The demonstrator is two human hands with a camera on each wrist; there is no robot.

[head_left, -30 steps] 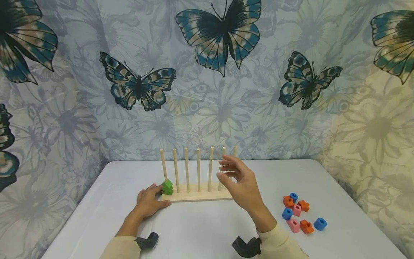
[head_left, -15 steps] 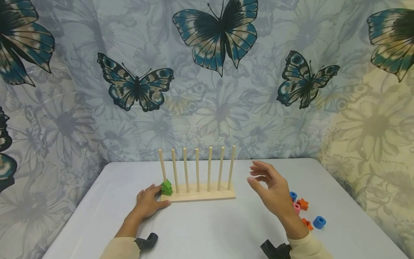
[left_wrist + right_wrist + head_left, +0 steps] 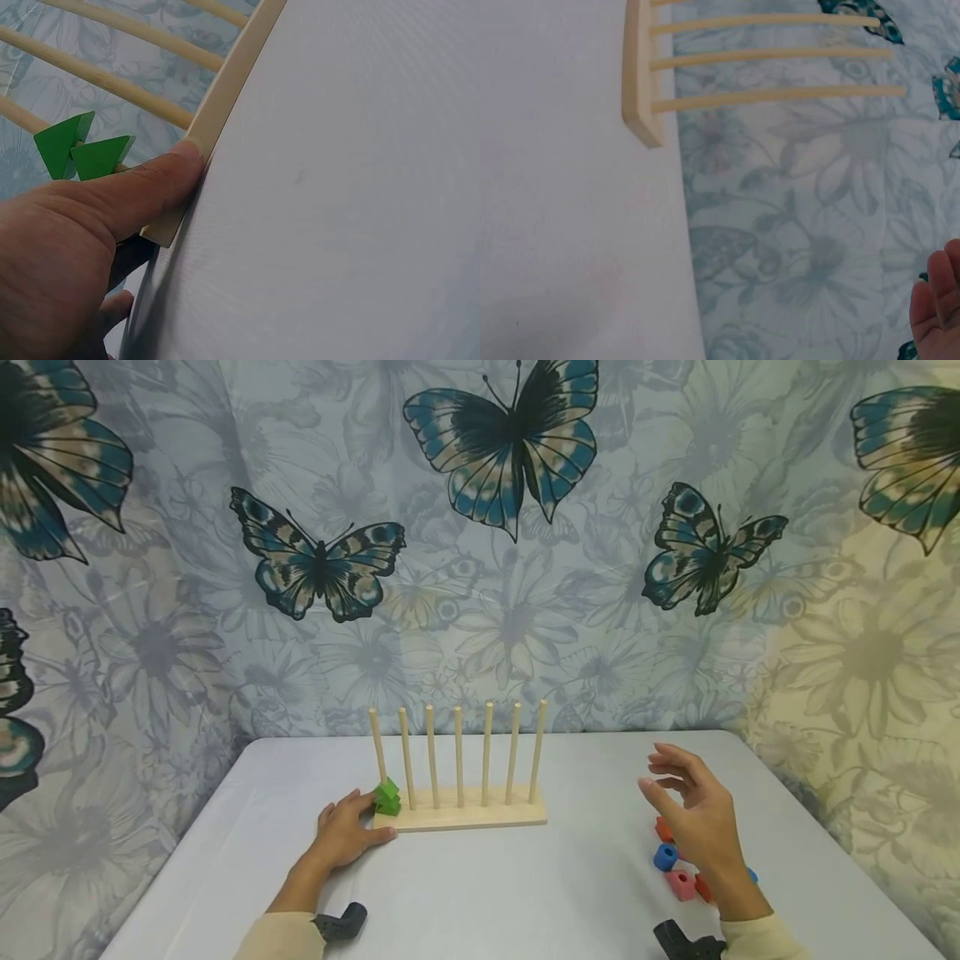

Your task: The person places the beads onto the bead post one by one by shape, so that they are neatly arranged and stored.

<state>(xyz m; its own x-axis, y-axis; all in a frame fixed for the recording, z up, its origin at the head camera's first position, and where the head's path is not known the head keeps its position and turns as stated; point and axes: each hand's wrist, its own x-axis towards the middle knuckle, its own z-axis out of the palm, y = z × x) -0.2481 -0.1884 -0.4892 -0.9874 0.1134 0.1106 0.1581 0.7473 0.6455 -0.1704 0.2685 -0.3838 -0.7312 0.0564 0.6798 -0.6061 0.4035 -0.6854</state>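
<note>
Head: right fingers (image 3: 684,756) farther from rack (image 3: 465,818)

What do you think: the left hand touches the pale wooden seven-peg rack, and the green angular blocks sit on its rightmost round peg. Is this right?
One thing is wrong: the green angular blocks sit on the leftmost round peg, as the head view shows. The left hand does touch the pale wooden seven-peg rack.

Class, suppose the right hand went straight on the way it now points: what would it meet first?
The right hand would probably meet the patterned backdrop, apparently missing the peg rack, though depth is unclear.
</note>
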